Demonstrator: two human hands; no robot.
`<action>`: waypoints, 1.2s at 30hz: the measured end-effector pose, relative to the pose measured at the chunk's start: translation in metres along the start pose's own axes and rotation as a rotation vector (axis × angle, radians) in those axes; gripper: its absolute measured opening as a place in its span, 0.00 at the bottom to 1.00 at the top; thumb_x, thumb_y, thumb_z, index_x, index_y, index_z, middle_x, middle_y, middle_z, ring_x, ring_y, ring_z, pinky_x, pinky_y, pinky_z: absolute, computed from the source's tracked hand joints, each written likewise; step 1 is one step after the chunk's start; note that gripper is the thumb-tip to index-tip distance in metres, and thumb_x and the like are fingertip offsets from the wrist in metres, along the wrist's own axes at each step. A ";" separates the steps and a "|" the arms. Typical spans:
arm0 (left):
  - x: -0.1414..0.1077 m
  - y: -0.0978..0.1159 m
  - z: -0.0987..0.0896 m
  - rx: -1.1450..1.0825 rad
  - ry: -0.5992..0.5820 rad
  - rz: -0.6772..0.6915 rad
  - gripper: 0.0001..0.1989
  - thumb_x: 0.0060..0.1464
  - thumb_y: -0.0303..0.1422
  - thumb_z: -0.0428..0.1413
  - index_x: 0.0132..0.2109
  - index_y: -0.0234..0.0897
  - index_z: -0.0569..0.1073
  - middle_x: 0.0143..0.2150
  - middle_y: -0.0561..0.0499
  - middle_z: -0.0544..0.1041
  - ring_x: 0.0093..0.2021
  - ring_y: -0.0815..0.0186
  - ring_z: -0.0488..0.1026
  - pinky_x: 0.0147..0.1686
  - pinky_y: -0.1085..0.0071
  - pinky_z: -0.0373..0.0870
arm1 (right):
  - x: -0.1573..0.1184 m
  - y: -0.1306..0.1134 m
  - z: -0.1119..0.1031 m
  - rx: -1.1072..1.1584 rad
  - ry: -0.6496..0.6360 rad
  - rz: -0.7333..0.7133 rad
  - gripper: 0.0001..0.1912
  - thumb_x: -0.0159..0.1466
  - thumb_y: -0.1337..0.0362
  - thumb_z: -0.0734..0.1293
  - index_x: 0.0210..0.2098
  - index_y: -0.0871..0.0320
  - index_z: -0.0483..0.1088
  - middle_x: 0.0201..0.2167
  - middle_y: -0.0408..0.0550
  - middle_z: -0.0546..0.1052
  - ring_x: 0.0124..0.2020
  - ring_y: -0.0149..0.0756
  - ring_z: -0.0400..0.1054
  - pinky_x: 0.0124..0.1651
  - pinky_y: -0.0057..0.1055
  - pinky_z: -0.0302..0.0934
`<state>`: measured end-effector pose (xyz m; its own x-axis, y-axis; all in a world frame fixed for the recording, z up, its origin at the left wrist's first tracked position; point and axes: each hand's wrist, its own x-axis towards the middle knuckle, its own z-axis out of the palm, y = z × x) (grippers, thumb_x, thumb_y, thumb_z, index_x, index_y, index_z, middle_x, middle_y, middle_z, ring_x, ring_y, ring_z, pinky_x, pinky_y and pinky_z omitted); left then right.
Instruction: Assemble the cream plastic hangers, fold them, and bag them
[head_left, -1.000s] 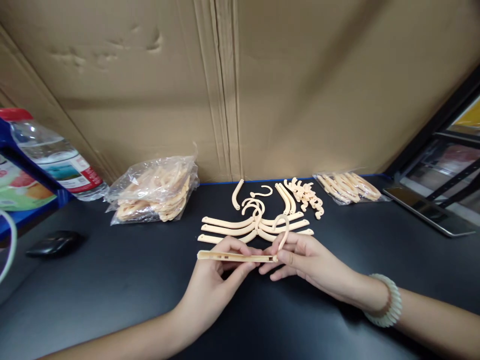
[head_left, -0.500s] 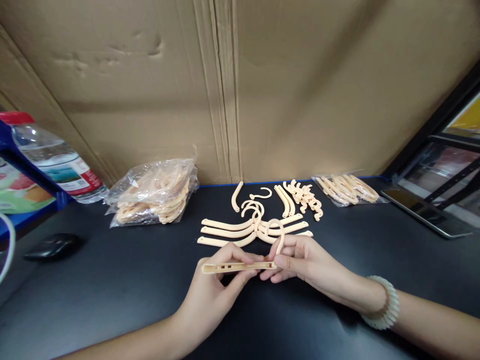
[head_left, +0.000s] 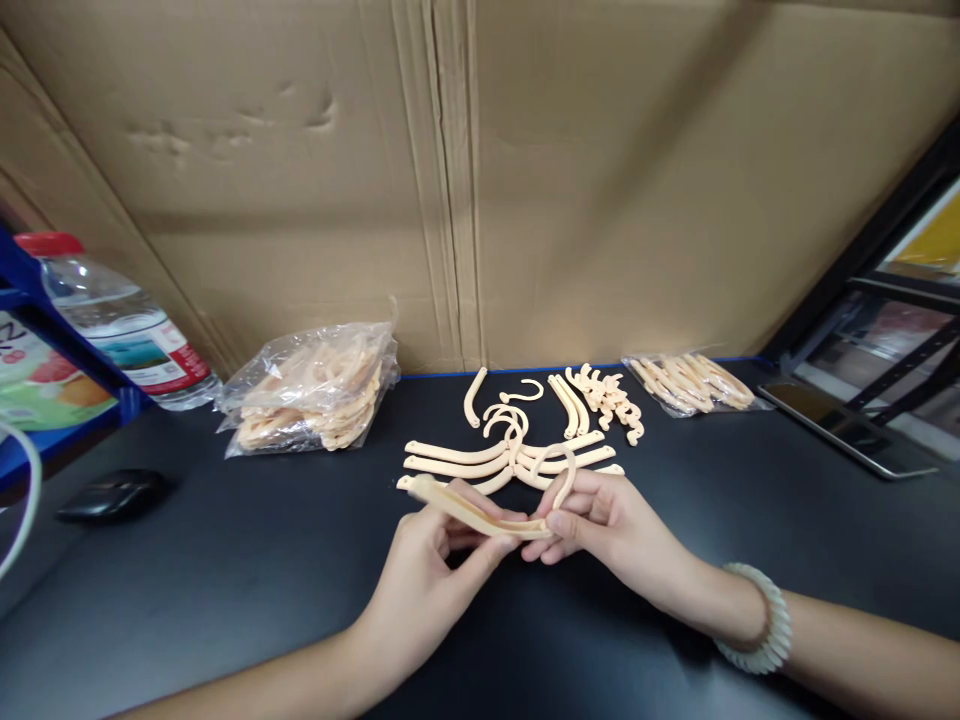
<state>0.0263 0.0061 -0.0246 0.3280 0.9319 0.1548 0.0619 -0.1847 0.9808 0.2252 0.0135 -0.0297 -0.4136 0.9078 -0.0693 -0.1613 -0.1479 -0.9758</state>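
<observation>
1. The left hand [head_left: 431, 585] pinches a pale, curved hanger arm [head_left: 459, 509] over the table [head_left: 247, 580].
2. The right hand [head_left: 622, 530] pinches a looped hook [head_left: 574, 470] at its end.
3. The arm's raised end blurs; where it meets the hook is unclear.
4. Hands partly hide the nearest hanger [head_left: 491, 485].

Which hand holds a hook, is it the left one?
No, the right hand pinches the hook at its base, while the left hand grips the bar.

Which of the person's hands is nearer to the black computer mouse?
Left. The left hand, holding a hanger arm, is right of the mouse; the right hand, holding the hook, is farther right.
</observation>
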 end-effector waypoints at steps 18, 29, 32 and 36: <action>0.001 -0.004 0.013 -0.266 0.052 -0.135 0.16 0.48 0.32 0.65 0.38 0.38 0.64 0.32 0.52 0.78 0.35 0.65 0.76 0.38 0.69 0.73 | 0.001 -0.001 0.007 -0.140 0.034 -0.181 0.12 0.57 0.57 0.72 0.32 0.61 0.74 0.27 0.44 0.73 0.21 0.26 0.67 0.24 0.26 0.68; 0.003 -0.002 0.009 -0.320 0.073 -0.101 0.18 0.46 0.33 0.66 0.36 0.37 0.64 0.28 0.57 0.74 0.32 0.69 0.73 0.36 0.73 0.69 | 0.038 -0.049 -0.069 -1.193 0.042 -0.612 0.09 0.64 0.67 0.65 0.40 0.57 0.77 0.35 0.51 0.77 0.40 0.40 0.69 0.48 0.41 0.63; 0.002 -0.001 0.008 -0.284 0.066 -0.095 0.16 0.46 0.34 0.66 0.35 0.37 0.65 0.29 0.56 0.74 0.33 0.70 0.72 0.38 0.73 0.68 | 0.059 -0.059 -0.089 -1.454 -0.180 -0.524 0.10 0.61 0.73 0.65 0.37 0.59 0.78 0.37 0.53 0.76 0.41 0.40 0.68 0.48 0.39 0.62; 0.002 0.001 0.007 -0.251 0.058 -0.093 0.14 0.48 0.35 0.65 0.35 0.36 0.66 0.30 0.54 0.74 0.33 0.70 0.70 0.36 0.74 0.66 | 0.081 -0.060 -0.094 -1.491 -0.272 -0.469 0.10 0.59 0.75 0.67 0.33 0.59 0.80 0.33 0.50 0.76 0.37 0.37 0.69 0.43 0.33 0.63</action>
<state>0.0332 0.0056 -0.0237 0.2773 0.9588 0.0618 -0.1491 -0.0206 0.9886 0.2857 0.1327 0.0037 -0.7499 0.6414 0.1620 0.6034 0.7635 -0.2302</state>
